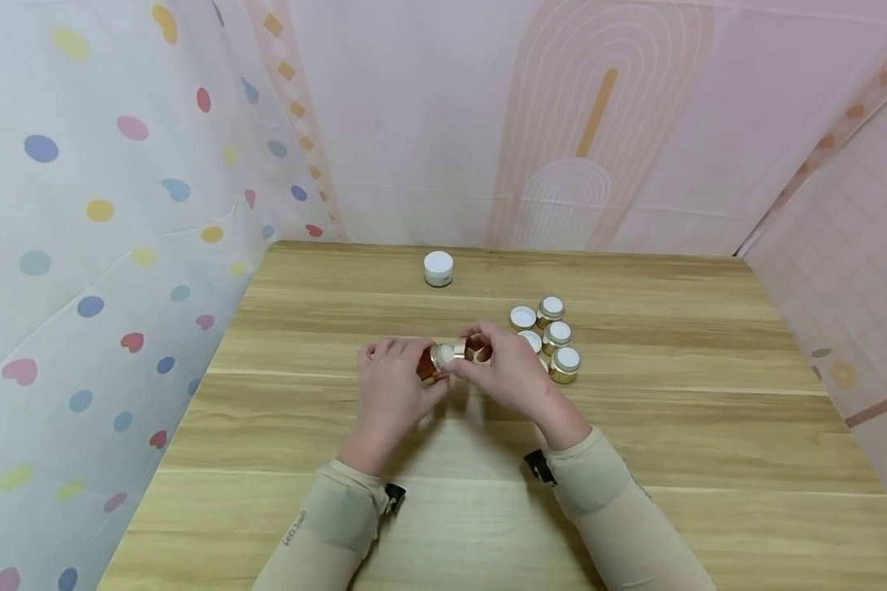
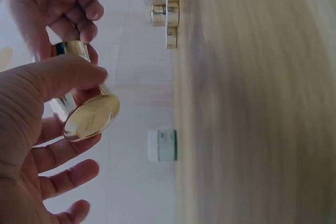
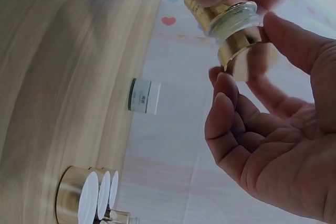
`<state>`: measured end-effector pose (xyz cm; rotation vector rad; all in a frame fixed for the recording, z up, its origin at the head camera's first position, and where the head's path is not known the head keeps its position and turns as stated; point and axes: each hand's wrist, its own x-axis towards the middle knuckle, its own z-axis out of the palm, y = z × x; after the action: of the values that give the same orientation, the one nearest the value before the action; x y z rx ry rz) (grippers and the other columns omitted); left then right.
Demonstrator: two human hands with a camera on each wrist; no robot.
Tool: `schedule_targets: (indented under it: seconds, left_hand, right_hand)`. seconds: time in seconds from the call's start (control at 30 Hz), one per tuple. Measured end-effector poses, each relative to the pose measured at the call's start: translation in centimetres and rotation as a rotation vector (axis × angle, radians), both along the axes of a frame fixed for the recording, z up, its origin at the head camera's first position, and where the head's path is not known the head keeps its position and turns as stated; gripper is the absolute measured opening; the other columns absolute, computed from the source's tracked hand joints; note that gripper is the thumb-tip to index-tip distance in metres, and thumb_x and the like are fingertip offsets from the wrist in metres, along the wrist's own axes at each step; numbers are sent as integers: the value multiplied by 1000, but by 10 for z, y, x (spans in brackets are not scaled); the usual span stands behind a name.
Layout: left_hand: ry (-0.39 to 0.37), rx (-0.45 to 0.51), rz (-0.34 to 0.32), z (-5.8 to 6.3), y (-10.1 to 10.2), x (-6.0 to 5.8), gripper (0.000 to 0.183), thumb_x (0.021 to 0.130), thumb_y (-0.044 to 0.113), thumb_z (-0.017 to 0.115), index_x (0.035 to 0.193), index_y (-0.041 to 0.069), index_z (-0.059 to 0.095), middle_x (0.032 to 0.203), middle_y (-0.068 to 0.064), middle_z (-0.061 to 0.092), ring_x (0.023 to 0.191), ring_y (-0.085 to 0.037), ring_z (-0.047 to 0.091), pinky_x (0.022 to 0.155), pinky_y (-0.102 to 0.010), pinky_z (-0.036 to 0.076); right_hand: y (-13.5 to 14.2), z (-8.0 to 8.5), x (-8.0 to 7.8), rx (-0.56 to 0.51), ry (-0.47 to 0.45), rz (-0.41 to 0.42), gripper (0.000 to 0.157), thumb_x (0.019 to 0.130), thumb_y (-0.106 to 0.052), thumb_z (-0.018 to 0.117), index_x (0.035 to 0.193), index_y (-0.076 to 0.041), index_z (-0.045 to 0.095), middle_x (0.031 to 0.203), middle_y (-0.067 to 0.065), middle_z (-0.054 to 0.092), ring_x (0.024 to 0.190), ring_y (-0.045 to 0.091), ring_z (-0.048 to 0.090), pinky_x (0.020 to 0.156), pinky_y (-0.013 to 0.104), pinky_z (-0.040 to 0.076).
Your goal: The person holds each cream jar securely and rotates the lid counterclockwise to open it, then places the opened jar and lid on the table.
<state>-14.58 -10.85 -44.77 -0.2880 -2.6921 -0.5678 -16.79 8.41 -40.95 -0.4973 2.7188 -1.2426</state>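
My left hand [image 1: 393,382] grips a small gold jar [image 3: 202,10] by its body, thumb on one side and fingers on the other. The jar is tilted sideways; its clear threaded glass neck [image 3: 236,20] points toward my right hand [image 1: 516,371]. Between right thumb and fingers I hold a gold lid [image 3: 247,61], right at the neck; whether the threads engage I cannot tell. Seen from the left wrist, the jar's round gold base [image 2: 93,119] faces the camera with faint lettering. Both things are held above the wooden table [image 1: 296,443].
Right of my hands stand several gold jars with white tops, the nearest jar [image 1: 565,366] at the front. Beside them lie gold lids with white insides, one lid [image 1: 522,318] at the back. A white-capped jar [image 1: 438,269] stands near the table's far edge. Patterned curtains [image 1: 414,123] surround the table.
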Motion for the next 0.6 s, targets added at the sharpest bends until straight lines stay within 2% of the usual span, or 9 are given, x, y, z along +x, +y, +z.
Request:
schedule_targets:
  seconds: [0.1, 0.23, 0.37, 0.5, 0.6]
  left_hand:
    - [-138, 66, 44, 0, -7, -5, 57, 77, 38, 92, 124, 11, 74, 118, -10, 80, 117, -37, 68, 107, -62, 42]
    - [-242, 103, 62, -1, -18, -13, 59, 79, 37, 90, 127, 8, 72, 119, -12, 79, 118, -41, 69, 107, -60, 43]
    - [-276, 110, 56, -5, -28, -23, 54, 81, 38, 90, 125, 10, 74, 121, -12, 79, 116, -39, 69, 101, -58, 44]
    - [-282, 117, 54, -8, -37, -36, 51, 80, 38, 91, 123, 14, 76, 120, -10, 79, 115, -36, 70, 97, -59, 47]
    - [-316, 116, 47, -9, -42, -45, 50, 81, 38, 91, 123, 16, 77, 117, -7, 80, 114, -34, 71, 98, -59, 48]
  right_hand:
    - [-3, -4, -2, 9, 7, 33, 50, 95, -27, 82, 138, -9, 64, 108, 7, 74, 98, 21, 69, 84, 35, 57]
    - [-10, -8, -7, 90, 21, 84, 55, 97, -25, 81, 146, -9, 63, 117, 9, 76, 107, 25, 72, 93, 41, 60]
    - [-19, -11, -14, 165, 14, 31, 49, 95, -23, 83, 136, -3, 67, 116, 11, 77, 105, 26, 73, 92, 42, 61]
    - [-33, -18, -25, 225, -12, -28, 43, 94, -15, 82, 129, 1, 64, 111, 14, 75, 100, 27, 73, 89, 41, 61]
    - [-44, -25, -32, 291, -1, -36, 45, 95, -12, 80, 134, 1, 61, 122, 17, 74, 109, 30, 74, 94, 42, 61]
